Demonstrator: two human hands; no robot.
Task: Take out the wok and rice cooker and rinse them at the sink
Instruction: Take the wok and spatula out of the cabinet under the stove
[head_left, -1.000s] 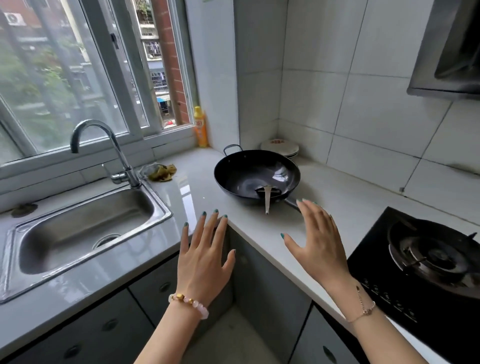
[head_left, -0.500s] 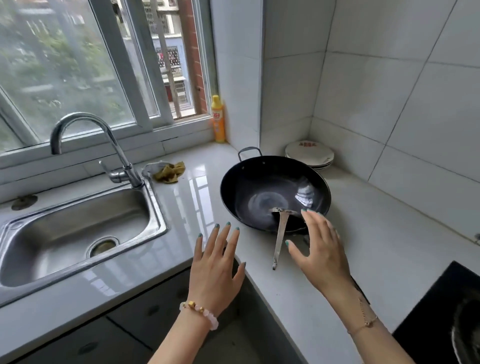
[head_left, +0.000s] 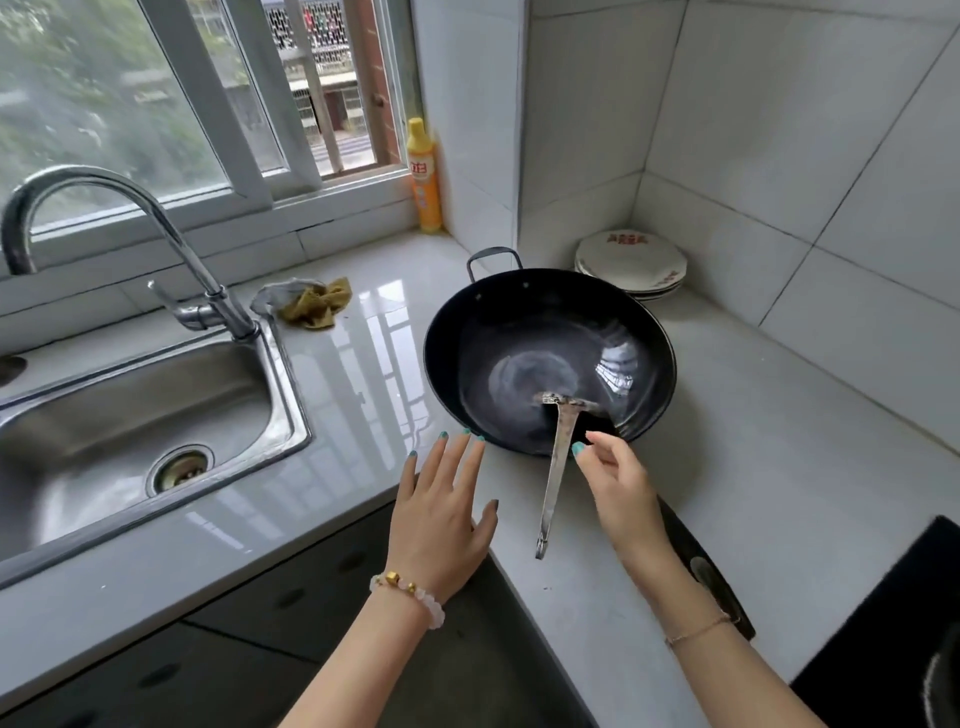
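Observation:
A black wok (head_left: 524, 338) sits on the white counter in the corner, its long dark handle (head_left: 701, 566) running toward me under my right forearm. A metal spatula (head_left: 557, 462) rests in it, shaft leaning over the near rim. My right hand (head_left: 621, 499) hovers at the spatula's shaft, thumb and fingers curled close to it, not clearly gripping. My left hand (head_left: 441, 514) is open, fingers spread, just left of the wok's near rim. The steel sink (head_left: 130, 415) and its tap (head_left: 171, 249) lie to the left. No rice cooker is in view.
Stacked white plates (head_left: 631, 262) stand behind the wok in the corner. A yellow bottle (head_left: 423, 176) stands on the window ledge, and a crumpled yellow cloth (head_left: 314, 306) lies by the tap. A black gas hob (head_left: 893, 623) fills the lower right. Dark cabinet doors (head_left: 311, 623) are below.
The view has moved closer and tilted down on the wok. My right hand has drawn in to the spatula's shaft and its fingers have curled; my left hand has moved up near the wok's rim.

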